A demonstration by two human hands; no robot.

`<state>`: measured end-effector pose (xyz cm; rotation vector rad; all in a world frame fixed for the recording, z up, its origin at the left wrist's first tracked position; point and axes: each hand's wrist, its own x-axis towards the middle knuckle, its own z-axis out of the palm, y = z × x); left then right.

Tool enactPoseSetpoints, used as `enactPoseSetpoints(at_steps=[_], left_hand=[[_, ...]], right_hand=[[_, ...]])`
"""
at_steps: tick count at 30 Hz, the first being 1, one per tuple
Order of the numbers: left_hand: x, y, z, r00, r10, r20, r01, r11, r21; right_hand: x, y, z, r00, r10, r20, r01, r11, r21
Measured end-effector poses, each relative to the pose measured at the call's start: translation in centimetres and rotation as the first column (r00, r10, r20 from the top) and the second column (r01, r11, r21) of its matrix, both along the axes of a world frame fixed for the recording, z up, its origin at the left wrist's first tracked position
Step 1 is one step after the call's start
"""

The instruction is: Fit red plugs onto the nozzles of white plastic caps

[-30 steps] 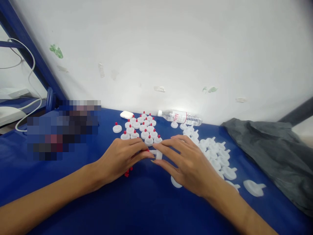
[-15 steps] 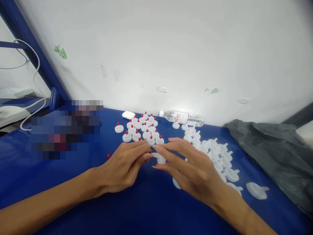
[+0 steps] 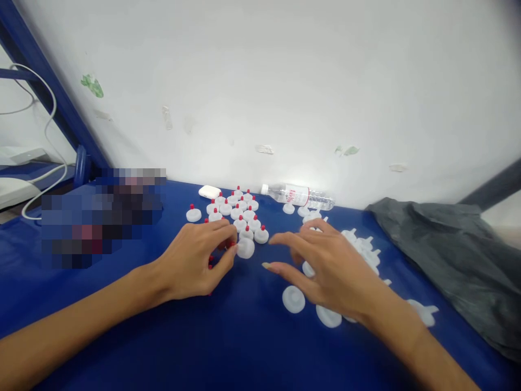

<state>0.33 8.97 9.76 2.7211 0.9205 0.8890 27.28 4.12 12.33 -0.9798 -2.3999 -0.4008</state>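
The left hand [image 3: 195, 260] rests on the blue table [image 3: 244, 347], its fingers curled and pinched on a white disc [image 3: 245, 248] at the near edge of a cluster of red-tipped discs [image 3: 238, 214]. A few small red caps [image 3: 210, 262] show under and beside this hand, partly hidden by it. The right hand [image 3: 334, 271] hovers just right of that disc, fingers spread apart and holding nothing, with its fingertips pointing toward the left hand. Under and behind the right hand lies a loose spread of plain white discs [image 3: 362, 250]; 2 of them [image 3: 293, 299] lie flat on the table just below its palm. At the back, near the white wall [image 3: 285, 81], a clear bottle [image 3: 299, 195] lies on its side, and a small white case [image 3: 209, 191] sits left of the cluster. A grey cloth [image 3: 448, 255] covers the right end of the table. A white cable [image 3: 51, 119] hangs by the blue frame [image 3: 52, 92] at far left.
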Motion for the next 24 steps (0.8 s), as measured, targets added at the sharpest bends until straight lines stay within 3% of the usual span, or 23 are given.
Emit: enactPoseSetpoints(at_steps=[3, 5, 7, 9, 13, 17, 24], left_hand=[[-0.4, 0.6, -0.3, 0.996, 0.044, -0.071, -0.042, 0.999, 0.031], [-0.5, 0.9, -0.6, 0.990, 0.063, -0.126, -0.057, 0.997, 0.048], [-0.4, 1.1, -0.8, 0.982, 0.076, -0.172, -0.068, 0.996, 0.056], [-0.3, 1.1, -0.7, 0.976, 0.089, -0.199, -0.078, 0.995, 0.062], [-0.8, 1.1, 0.3, 0.968, 0.079, -0.236, -0.062, 0.995, 0.080], [-1.4, 0.9, 1.0, 0.928, -0.059, -0.367, 0.084, 0.995, 0.051], [-0.5, -0.6, 0.9, 0.871, -0.123, -0.475, 0.148, 0.989, 0.016]], right_hand=[[1.1, -0.7, 1.0, 0.992, -0.120, 0.041, 0.126, 0.968, -0.218], [1.2, -1.2, 1.4, 0.986, -0.160, 0.049, 0.165, 0.883, -0.439], [0.9, -1.4, 1.6, 0.987, -0.157, 0.029, 0.139, 0.758, -0.638], [0.4, -1.3, 1.5, 0.989, -0.147, 0.008, 0.109, 0.692, -0.713], [-0.4, -0.7, 0.8, 0.992, -0.129, 0.016, 0.113, 0.792, -0.600], [-0.4, -0.4, 0.1, 0.992, -0.123, 0.030, 0.122, 0.861, -0.494], [-0.6, -0.1, -0.6, 0.991, -0.084, 0.106, 0.125, 0.869, -0.478]])
